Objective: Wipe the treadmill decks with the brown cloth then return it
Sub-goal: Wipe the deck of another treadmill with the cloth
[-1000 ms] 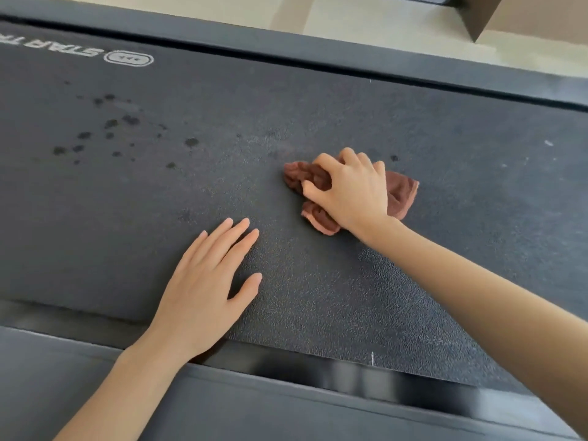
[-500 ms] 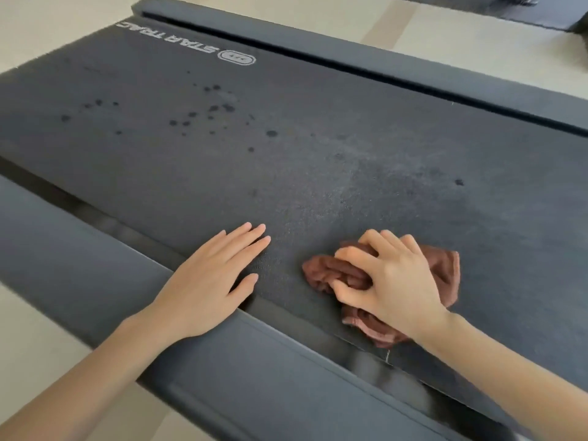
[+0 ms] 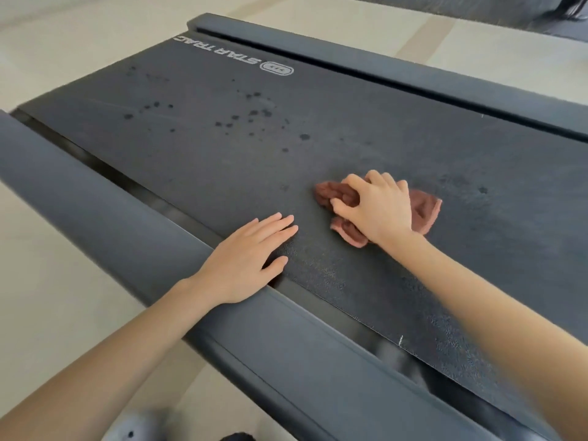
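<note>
A pale beige floor (image 3: 57, 52) with a darker tan stripe fills the room on the left and far side. Across it runs the treadmill deck (image 3: 366, 132), its dark textured belt stretching from far left to near right. A grey near rail (image 3: 95, 198) edges the belt on the near side, and a matching far rail (image 3: 397, 71) edges the far side. At the far right, a second dark machine (image 3: 509, 11) is cut off by the frame.

The left hand (image 3: 248, 259) lies flat with fingers straight and close together, its palm at the belt's near edge and its heel on the rail. Just to its right, the right hand (image 3: 378, 208) presses down with fingers curled into the bunched brown cloth (image 3: 424, 208), which rests mid-belt and sticks out on both sides of the hand; the part under the palm is hidden.

White STAR TRAC lettering (image 3: 219, 52) sits at the belt's far left, upside down from here. Dark wet-looking spots (image 3: 251, 116) dot the belt between lettering and cloth. A blurred whitish shape (image 3: 133, 429) at the bottom edge cannot be made out.
</note>
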A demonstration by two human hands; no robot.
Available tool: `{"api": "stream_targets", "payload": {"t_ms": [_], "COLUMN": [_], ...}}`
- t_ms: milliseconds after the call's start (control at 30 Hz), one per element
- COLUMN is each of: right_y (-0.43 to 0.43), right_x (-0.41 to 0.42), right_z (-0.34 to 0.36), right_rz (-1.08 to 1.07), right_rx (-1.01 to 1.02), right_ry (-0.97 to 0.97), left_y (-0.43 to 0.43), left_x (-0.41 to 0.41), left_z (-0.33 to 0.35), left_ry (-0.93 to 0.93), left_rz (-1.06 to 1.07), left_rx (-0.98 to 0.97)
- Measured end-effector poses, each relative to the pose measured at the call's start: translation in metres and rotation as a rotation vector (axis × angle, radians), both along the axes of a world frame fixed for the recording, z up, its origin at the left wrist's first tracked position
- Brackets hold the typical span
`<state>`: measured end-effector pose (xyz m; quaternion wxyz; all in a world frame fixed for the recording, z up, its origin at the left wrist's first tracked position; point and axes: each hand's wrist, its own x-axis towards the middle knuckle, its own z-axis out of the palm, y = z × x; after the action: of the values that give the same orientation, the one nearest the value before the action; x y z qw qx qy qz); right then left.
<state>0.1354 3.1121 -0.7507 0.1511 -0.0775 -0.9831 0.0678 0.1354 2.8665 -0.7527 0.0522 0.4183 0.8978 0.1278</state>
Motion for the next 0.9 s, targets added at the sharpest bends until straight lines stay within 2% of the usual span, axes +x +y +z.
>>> {"api": "stream_targets", "payload": {"t_ms": [133, 233, 400, 533, 700, 900], "right_y": [-0.027, -0.049, -0.066, -0.07, -0.048, -0.05], "right_x": [0.087, 0.104, 0.043, -0.03, -0.119, -0.132], "right_z": [0.002, 0.001, -0.001, -0.009, -0.011, -0.013], "right_rz": [0.125, 0.16, 0.167, 0.022, -0.139, -0.272], "right_rx": [-0.038, -0.045, -0.044, 0.011, 0.082, 0.079], "right_ry": [0.054, 0.043, 0.048, 0.116, 0.071, 0.065], "left_y": [-0.011, -0.03, -0.046, -0.046, -0.041, -0.059], "left_x": [-0.009, -0.038, -0.099, -0.118, -0.15, -0.157], "left_z": [-0.002, -0.002, -0.007, -0.018, -0.018, -0.019], "left_ry": [0.002, 0.027, 0.045, 0.085, 0.136, 0.136], "left_rz": [-0.026, -0.01, 0.079, 0.051, -0.047, -0.115], "left_rx": [-0.001, -0.011, -0.074, -0.081, -0.066, -0.02]}}
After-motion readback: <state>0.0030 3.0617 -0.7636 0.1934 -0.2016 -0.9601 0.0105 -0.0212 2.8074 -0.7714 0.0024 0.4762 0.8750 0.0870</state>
